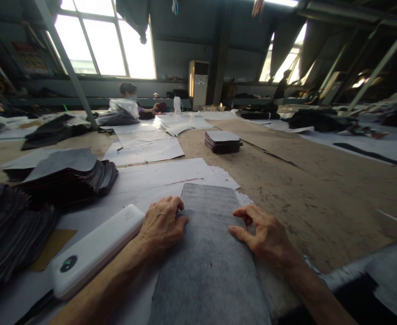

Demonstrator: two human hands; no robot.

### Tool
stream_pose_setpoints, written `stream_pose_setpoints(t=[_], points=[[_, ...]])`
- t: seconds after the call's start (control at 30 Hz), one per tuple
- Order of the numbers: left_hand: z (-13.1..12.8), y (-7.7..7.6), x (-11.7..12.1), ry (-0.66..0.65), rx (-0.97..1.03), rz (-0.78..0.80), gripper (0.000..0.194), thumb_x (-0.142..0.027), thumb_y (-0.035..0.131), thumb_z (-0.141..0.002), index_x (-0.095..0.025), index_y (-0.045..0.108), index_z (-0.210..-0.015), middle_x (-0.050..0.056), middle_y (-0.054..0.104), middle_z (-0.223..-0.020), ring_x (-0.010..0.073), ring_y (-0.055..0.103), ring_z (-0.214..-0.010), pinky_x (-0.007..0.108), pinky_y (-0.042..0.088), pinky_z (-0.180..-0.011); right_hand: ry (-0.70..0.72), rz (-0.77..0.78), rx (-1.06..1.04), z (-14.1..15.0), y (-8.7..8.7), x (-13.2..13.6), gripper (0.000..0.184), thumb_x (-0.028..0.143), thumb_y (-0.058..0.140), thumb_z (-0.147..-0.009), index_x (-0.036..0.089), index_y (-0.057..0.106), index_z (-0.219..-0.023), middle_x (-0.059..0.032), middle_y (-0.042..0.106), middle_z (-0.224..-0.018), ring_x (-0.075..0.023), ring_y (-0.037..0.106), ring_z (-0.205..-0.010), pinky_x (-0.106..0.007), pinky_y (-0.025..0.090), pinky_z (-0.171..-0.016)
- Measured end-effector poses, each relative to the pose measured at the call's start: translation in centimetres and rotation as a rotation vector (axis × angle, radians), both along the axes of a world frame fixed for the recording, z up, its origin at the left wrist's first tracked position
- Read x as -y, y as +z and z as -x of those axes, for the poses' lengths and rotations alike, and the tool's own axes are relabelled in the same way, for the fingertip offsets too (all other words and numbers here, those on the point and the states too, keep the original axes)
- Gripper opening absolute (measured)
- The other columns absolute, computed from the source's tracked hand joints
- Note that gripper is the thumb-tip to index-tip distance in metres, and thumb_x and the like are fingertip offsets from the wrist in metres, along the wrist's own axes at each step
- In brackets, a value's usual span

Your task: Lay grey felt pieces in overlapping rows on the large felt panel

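Observation:
A long grey fabric panel (212, 253) lies lengthwise in front of me, with faint crosswise creases near its far end. My left hand (164, 221) is at its left edge, fingers curled and thumb on the cloth; it appears to grip the edge. Over the right edge, my right hand (257, 228) touches the panel with bent fingers, thumb and forefinger apart. White paper (144, 176) is spread beneath. Beside my left forearm is a white power bank-like device (97, 250) with a small lit display and a dark cable.
Stacks of grey cut pieces (70, 176) and a taller dark stack (12, 234) stand at left. A small stack (223, 141) sits ahead on the brown table (306, 189). Dark cloth (320, 119) lies far right. Another person (129, 92) is across the table.

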State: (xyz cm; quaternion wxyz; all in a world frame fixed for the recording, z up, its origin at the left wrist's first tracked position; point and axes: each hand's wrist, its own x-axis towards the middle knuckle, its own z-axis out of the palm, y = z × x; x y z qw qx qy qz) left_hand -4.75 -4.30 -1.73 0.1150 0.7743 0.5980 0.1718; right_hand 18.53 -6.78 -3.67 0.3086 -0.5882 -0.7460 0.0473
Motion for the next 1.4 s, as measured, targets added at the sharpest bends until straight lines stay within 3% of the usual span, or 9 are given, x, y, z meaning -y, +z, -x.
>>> stream_pose_setpoints(t=[0.17,0.33,0.67,1.17,1.3,1.4], points=[[-0.2,-0.1,0.0,0.114,0.029,0.037,0.013,-0.032,0.050,-0.073,-0.020,0.052,-0.078,0.001,0.058,-0.074,0.0171,0.054,-0.071,0.027,0.036,-0.063,-0.104,0.071,-0.047,0.1,0.2,-0.2,0.019,0.039,0.056,-0.069,0.021,0.060,-0.072,-0.0004,0.060,-0.062,-0.0151,0.055,-0.057,-0.025,0.041,-0.052],[-0.4,0.0,0.0,0.168,-0.003,0.091,0.017,-0.033,0.044,-0.076,-0.020,0.052,-0.070,0.002,0.061,-0.071,0.0178,0.055,-0.070,0.028,0.033,-0.062,-0.159,0.139,-0.069,0.3,0.3,-0.3,0.026,0.040,0.050,-0.074,0.021,0.055,-0.057,0.0002,0.058,-0.057,-0.0140,0.053,-0.052,-0.024,0.036,-0.048],[-0.5,0.7,-0.3,0.187,0.036,0.160,0.015,-0.026,0.043,-0.071,-0.020,0.053,-0.062,0.003,0.061,-0.069,0.0185,0.055,-0.071,0.027,0.032,-0.059,-0.167,0.270,-0.235,0.4,0.7,-0.4,0.022,0.038,0.053,-0.069,0.020,0.056,-0.056,0.0020,0.053,-0.053,-0.0132,0.049,-0.054,-0.023,0.034,-0.050],[-0.6,0.4,-0.5,0.212,0.053,0.171,0.011,-0.022,0.044,-0.067,-0.020,0.050,-0.058,0.001,0.056,-0.062,0.0166,0.052,-0.066,0.026,0.030,-0.057,-0.157,0.288,-0.252,0.9,1.1,-0.5,0.019,0.035,0.051,-0.065,0.019,0.053,-0.053,0.0022,0.055,-0.055,-0.0128,0.050,-0.057,-0.023,0.035,-0.054],[-0.8,0.1,-0.4,0.231,0.054,0.145,0.007,-0.022,0.045,-0.066,-0.021,0.051,-0.065,0.001,0.057,-0.064,0.0178,0.053,-0.066,0.027,0.033,-0.059,-0.214,0.267,-0.171,1.0,1.0,-0.4,0.017,0.035,0.053,-0.064,0.020,0.053,-0.055,0.0020,0.056,-0.056,-0.0128,0.051,-0.055,-0.024,0.036,-0.053],[-0.8,-0.3,-0.1,0.242,0.065,0.053,0.014,-0.021,0.047,-0.067,-0.020,0.051,-0.081,0.001,0.059,-0.074,0.0182,0.053,-0.071,0.028,0.036,-0.064,-0.241,0.186,-0.148,0.9,0.6,-0.4,0.015,0.035,0.055,-0.063,0.020,0.056,-0.065,0.0007,0.058,-0.062,-0.0138,0.053,-0.059,-0.025,0.039,-0.056]])
